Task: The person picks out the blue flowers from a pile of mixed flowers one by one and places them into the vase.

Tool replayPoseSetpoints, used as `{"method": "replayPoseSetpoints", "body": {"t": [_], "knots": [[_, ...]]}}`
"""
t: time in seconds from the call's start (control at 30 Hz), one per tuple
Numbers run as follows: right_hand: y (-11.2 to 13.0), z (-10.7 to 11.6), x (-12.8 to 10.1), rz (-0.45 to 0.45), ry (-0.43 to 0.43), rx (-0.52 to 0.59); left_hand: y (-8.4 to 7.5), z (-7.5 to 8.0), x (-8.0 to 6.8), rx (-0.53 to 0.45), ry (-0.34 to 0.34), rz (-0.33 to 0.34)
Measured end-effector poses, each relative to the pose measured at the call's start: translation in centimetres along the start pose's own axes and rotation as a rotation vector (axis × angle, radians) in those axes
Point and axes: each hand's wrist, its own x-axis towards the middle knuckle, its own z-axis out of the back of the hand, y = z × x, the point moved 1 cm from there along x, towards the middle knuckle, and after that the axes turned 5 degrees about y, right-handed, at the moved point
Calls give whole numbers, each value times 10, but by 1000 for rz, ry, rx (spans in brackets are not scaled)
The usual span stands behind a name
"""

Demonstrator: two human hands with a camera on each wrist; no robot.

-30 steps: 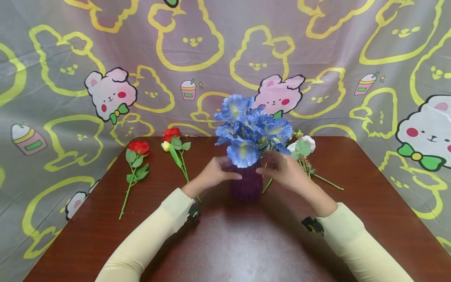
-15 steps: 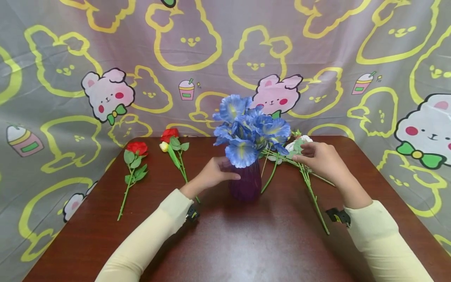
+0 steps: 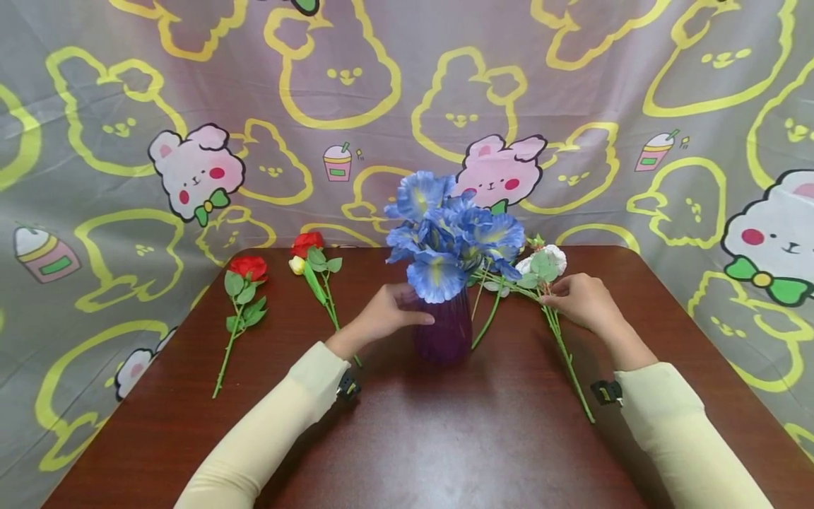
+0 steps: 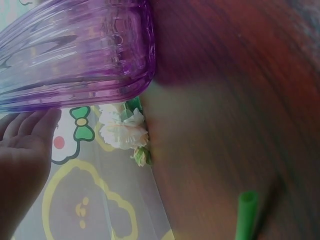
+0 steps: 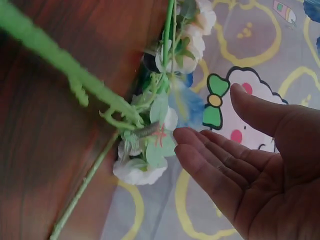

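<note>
A purple ribbed glass vase [image 3: 443, 339] stands upright mid-table, holding blue artificial irises [image 3: 439, 237]. My left hand [image 3: 389, 309] grips its upper part from the left, with the thumb across the front. In the left wrist view the fingers [image 4: 35, 125] lie along the side of the vase. To the right of the vase, my right hand [image 3: 588, 302] reaches over white artificial flowers [image 3: 545, 263] with long green stems. Seen from the right wrist, its fingers [image 5: 215, 175] are extended near the leaves, and the thumb is spread away from them.
Left of the vase lie a red rose [image 3: 248, 268], another red rose [image 3: 308, 244] and a yellow tulip [image 3: 297, 265]. Long stems [image 3: 572, 367] extend toward the front right. A patterned cloth [image 3: 356, 92] hangs behind the brown table [image 3: 445, 452].
My right hand has left the vase and moved right to the white flowers, lowering slightly toward their stems. The left hand has stayed on the vase.
</note>
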Motion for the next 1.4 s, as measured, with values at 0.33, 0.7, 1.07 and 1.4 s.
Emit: {"method": "replayPoseSetpoints", "body": {"t": [0.33,0.7,1.07,1.4], "knots": [[15,-15,29,12,46,78,1,1,0,5,5,-18],[39,-41,51,-9,82,379,0,0,1,12,6,9],[49,-69,62,-43,4,406,-4,0,-1,14,12,-18],[55,-78,71,-80,91,135,0,0,0,4,3,2]]}}
